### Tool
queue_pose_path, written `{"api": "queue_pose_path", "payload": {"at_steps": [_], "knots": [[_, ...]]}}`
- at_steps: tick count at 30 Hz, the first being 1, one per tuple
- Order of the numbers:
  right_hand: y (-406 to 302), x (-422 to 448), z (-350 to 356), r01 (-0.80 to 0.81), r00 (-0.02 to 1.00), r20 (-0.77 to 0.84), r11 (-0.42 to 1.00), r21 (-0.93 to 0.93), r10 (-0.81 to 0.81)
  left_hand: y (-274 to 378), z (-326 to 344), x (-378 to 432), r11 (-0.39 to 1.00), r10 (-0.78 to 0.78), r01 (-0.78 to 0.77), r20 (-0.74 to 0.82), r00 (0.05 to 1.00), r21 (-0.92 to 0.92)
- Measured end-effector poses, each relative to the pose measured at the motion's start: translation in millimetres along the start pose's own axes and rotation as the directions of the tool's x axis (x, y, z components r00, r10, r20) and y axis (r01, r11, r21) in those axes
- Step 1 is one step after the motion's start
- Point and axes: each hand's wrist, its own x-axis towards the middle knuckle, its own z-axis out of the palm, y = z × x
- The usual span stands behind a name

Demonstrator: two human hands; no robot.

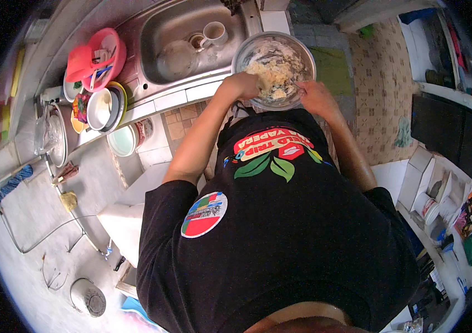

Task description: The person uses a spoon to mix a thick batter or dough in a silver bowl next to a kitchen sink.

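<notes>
A metal mixing bowl (238,58) stands before me at the right end of the sink counter. A lumpy, pale yellow dough mixture (271,77) lies in it, with white smears up the inner wall. My right hand (320,99) is at the bowl's near right side, closed on the thin handle of a metal utensil (297,86). The utensil's far end is lost in the mixture. Over the near left rim, my left hand (242,86) has its fingers curled down into the bowl beside the mixture. Whether those fingers grip anything is hidden.
Left of the bowl is a steel sink (148,50) with a white mug (215,33) and a clear round dish (177,58) inside. A pink basin (121,54) of utensils, a white bowl (99,109) and stacked dishes crowd the counter's left end. A bucket (121,140) is below.
</notes>
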Motion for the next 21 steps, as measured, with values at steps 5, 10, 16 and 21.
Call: {"api": "queue_pose_path", "payload": {"at_steps": [5, 10, 16, 21], "knots": [[8, 4, 8, 0.012, 1.0, -0.006, 1.0, -0.007, -0.012, -26, 13, 2, 1.0, 0.028, -0.028, -0.048, 0.998, 0.009], [3, 1, 3, 0.013, 1.0, -0.006, 1.0, -0.002, -0.013, -1, -6, -20, 0.889, 0.137, -0.289, -0.394, 0.909, -0.356], [-5, 1, -4, 0.04, 0.999, -0.014, 0.999, 0.0, -0.04, -15, 18, 16, 0.869, 0.199, -0.373, -0.461, 0.865, -0.324], [6, 7, 1, 0.095, 0.994, -0.061, 0.994, 0.054, -0.091, -4, 0, -10, 0.843, 0.111, -0.267, -0.335, 0.936, -0.467]]}}
